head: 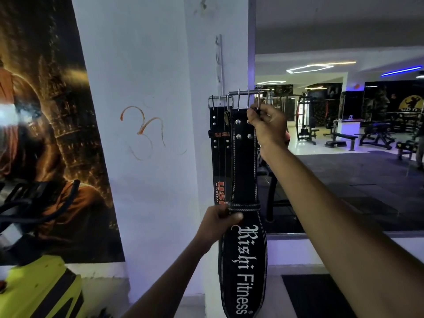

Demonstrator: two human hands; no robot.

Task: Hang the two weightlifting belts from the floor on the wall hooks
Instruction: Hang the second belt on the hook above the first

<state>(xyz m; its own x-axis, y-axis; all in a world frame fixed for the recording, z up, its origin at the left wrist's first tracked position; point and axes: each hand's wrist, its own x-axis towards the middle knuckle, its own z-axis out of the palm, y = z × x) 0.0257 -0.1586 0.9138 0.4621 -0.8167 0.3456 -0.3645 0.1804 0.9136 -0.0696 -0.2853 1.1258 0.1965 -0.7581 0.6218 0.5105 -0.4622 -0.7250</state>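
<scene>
A black belt lettered "Rishi Fitness" (244,171) hangs lengthwise in front of the white pillar. My right hand (267,123) pinches its steel buckle at the top, level with the wall hooks. My left hand (220,222) grips the belt's left edge at the stitched loop, halfway down. Behind it a second black belt with orange "USI" lettering (219,157) hangs by its own buckle from the hook strip (219,63) on the pillar. I cannot tell whether the front belt's buckle rests on a hook.
A large dark poster (50,125) covers the wall on the left. A yellow and black machine (39,288) stands at the lower left. A mirror (344,134) to the right of the pillar shows gym benches and machines. A dark mat (321,297) lies on the floor.
</scene>
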